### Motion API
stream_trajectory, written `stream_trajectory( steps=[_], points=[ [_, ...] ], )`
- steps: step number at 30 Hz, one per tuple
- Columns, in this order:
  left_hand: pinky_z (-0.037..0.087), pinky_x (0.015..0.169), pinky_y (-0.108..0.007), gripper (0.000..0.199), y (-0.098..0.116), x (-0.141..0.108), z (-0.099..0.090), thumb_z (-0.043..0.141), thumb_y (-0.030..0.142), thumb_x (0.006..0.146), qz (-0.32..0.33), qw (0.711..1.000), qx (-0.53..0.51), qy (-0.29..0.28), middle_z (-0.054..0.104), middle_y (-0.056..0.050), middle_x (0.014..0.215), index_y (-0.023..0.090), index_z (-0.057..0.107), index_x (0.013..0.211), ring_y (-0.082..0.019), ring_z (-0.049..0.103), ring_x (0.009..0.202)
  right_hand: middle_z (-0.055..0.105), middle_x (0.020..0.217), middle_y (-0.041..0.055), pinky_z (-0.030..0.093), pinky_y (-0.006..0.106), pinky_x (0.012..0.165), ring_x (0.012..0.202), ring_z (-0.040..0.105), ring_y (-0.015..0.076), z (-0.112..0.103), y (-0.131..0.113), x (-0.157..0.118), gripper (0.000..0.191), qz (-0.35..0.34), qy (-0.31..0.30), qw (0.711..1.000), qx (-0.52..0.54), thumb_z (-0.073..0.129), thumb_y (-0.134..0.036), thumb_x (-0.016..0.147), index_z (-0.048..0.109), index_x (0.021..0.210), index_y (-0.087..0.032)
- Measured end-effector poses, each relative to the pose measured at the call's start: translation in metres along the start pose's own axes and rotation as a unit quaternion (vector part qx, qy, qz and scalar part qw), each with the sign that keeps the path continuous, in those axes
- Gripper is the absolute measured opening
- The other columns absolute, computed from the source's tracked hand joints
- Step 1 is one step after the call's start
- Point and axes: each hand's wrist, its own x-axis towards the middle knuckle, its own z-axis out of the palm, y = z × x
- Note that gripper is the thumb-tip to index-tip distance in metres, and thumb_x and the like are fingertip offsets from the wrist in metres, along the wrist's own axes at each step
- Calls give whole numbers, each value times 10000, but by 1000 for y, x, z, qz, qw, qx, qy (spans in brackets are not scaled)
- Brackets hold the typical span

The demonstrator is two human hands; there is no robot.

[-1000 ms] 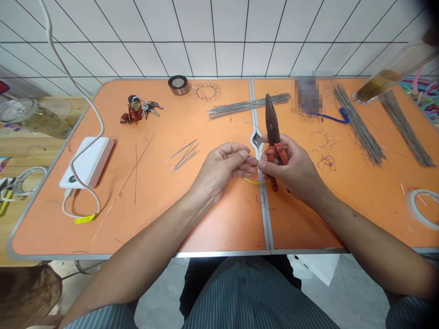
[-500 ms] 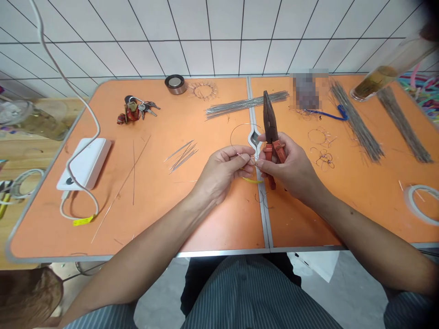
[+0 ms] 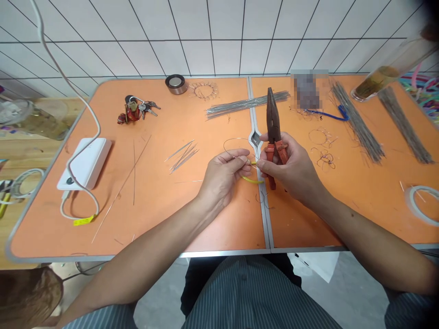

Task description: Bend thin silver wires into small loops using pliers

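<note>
My left hand (image 3: 229, 172) pinches a thin wire, whose fine loop (image 3: 233, 139) arcs up above the fingers. My right hand (image 3: 291, 162) holds long-nose pliers (image 3: 273, 121) with red handles, the jaws pointing up and closed. Its thumb and fingertip also meet the wire, close to the left fingertips. A small yellow piece shows between the two hands. Just below the left fingers lies a curved yellow strip (image 3: 253, 180); whether it is joined to the wire I cannot tell. The fingers hide part of the wire.
Short wire pieces (image 3: 183, 156) and a bundle of straight wires (image 3: 236, 108) lie on the orange table (image 3: 219, 228). Two more bundles (image 3: 358, 121) are at right. Keys (image 3: 146, 107), tape (image 3: 176, 84), a white power bank (image 3: 85, 162) and a leaning glass (image 3: 375, 82) surround the work.
The wire loop has dropped and shifted left. My right hand and the pliers have moved slightly right, and the fingertips of both hands are a little further apart, showing the yellow piece between them.
</note>
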Motion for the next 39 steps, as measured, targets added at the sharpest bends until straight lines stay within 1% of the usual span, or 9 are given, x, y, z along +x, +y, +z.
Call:
stream_trajectory(
  steps=[3, 8, 10, 13, 17, 23, 32, 36, 39],
  points=[
    [598, 699, -237, 81, 3, 3, -3, 789, 91, 836, -30, 999, 0, -15, 742, -36, 727, 102, 787, 915, -104, 692, 623, 650, 831, -44, 560, 302, 549, 656, 640, 161, -1, -2, 1, 567, 4, -4, 1000, -11, 965, -323, 757, 654, 1230, -288],
    [624, 714, -258, 65, 12, 10, -10, 777, 92, 837, -48, 995, 65, -50, 770, -62, 796, 96, 784, 902, -123, 724, 661, 619, 772, -58, 573, 294, 561, 629, 579, 142, -6, -3, 4, 545, 17, -28, 998, -46, 943, -270, 758, 672, 1231, -264],
    [629, 707, -263, 68, 16, 12, -13, 799, 168, 870, -43, 993, 93, -64, 777, -70, 832, 103, 779, 869, -128, 730, 672, 613, 775, -56, 555, 285, 544, 630, 576, 141, -7, -2, 4, 516, 22, -37, 998, -52, 913, -235, 769, 666, 1223, -254],
    [614, 671, -251, 220, 20, 13, -16, 824, 321, 917, -23, 987, 132, -87, 780, -76, 856, 114, 789, 852, -134, 733, 676, 631, 808, -44, 531, 274, 531, 650, 592, 142, -8, -1, 5, 499, 30, -50, 997, -53, 883, -189, 756, 661, 1199, -243],
    [537, 570, -202, 302, 25, 13, -17, 838, 375, 933, 22, 983, 170, -71, 753, -66, 801, 110, 809, 791, -99, 661, 616, 639, 806, -39, 513, 278, 493, 628, 595, 145, -10, 3, 7, 492, 34, -60, 997, -47, 872, -172, 750, 664, 1188, -250],
    [548, 575, -204, 312, 28, 14, -14, 865, 342, 940, -21, 992, 120, -39, 739, -64, 734, 88, 801, 771, -94, 644, 587, 655, 782, -40, 459, 272, 367, 545, 607, 154, -12, 5, 6, 544, 44, -54, 997, -34, 913, -215, 762, 659, 1239, -272],
    [613, 670, -226, 290, 24, 13, -11, 712, 247, 1065, -78, 995, 66, -24, 780, -101, 797, 65, 809, 859, -114, 714, 654, 669, 780, -50, 524, 282, 421, 555, 631, 147, -8, 3, 4, 545, 33, -29, 999, -13, 951, -215, 756, 670, 1219, -267],
    [591, 631, -216, 283, 23, 12, -10, 678, 247, 1081, -80, 995, 48, -27, 787, -90, 826, 75, 820, 909, -96, 690, 624, 663, 778, -50, 482, 266, 342, 545, 638, 156, -8, 2, 4, 556, 47, -36, 998, -1, 934, -212, 762, 657, 1241, -268],
    [551, 588, -198, 186, 23, 12, -11, 724, 210, 1037, -75, 995, 51, -32, 775, -64, 809, 94, 823, 930, -80, 661, 591, 649, 768, -52, 462, 267, 298, 534, 635, 162, -10, 2, 5, 547, 51, -48, 998, 4, 925, -205, 763, 639, 1226, -265]
  ],
)
